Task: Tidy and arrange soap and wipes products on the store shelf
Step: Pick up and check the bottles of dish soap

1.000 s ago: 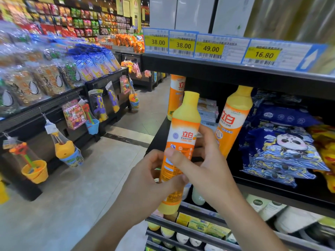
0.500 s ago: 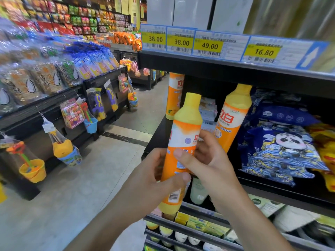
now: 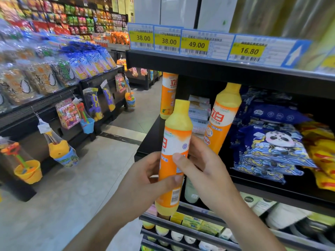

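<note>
Held bottle: an orange bottle (image 3: 175, 156) with a yellow cap was upright, tilted slightly, in front of the shelf (image 3: 154, 140) edge, gripped by both hands.
Left hand: the left hand (image 3: 145, 180) wrapped the bottle's lower half from the left, thumb across the front near the barcode, fingers curled round it.
Right hand: the right hand (image 3: 204, 171) held the bottle from the right, thumb pressed on the front label, fingers curled behind the bottle.
Second bottle: a matching bottle (image 3: 223, 120) stood on the shelf just right of the held one, leaning a little, label facing out.
Third bottle: another orange bottle (image 3: 167, 95) stood further back at the shelf's left end, its top hidden by the board above.
Boxes: a stack of pale boxes (image 3: 199, 113) sat between the two shelf bottles, behind them.
Wipes: blue packs with a panda print (image 3: 272, 147) lay piled to the right of the second bottle; yellow packs (image 3: 322, 153) lay further right.
Price tags: yellow tags (image 3: 195, 43) reading 38.00, 38.00, 49.00 and 16.80 ran along the shelf above.
Lower shelf: small yellow-green boxes (image 3: 195, 223) and round-topped white items lined the rack below the hands.
Aisle: hanging toys with buckets (image 3: 27, 171) and bagged snacks filled the racks on the left.
</note>
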A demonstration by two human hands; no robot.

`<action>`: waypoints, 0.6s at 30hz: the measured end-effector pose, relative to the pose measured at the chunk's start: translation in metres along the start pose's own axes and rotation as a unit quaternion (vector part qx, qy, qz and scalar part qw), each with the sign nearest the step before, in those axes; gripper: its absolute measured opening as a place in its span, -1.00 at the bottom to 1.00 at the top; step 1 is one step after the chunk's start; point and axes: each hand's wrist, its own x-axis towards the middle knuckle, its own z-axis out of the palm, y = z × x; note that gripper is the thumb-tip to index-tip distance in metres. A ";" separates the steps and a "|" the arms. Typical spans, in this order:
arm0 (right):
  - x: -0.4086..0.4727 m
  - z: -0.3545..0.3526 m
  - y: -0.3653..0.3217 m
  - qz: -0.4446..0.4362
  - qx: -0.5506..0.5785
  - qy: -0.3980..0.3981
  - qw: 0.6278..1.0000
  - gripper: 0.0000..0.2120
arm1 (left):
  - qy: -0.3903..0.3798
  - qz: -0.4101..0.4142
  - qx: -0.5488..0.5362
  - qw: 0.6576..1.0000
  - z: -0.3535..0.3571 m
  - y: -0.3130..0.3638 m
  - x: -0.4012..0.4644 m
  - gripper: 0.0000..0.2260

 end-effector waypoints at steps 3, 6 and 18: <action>-0.009 -0.004 0.004 -0.042 -0.066 0.128 0.989 -0.64 | 0.040 0.008 0.019 0.999 0.003 -0.001 0.002 -0.54; -0.019 -0.004 0.012 -0.082 -0.096 0.243 0.962 -0.72 | 0.068 0.010 0.021 0.997 0.003 -0.001 0.008 -0.52; 0.036 0.009 0.031 0.053 -0.146 0.364 0.919 -0.14 | 0.011 -0.005 0.011 1.000 -0.031 -0.011 0.049 -0.48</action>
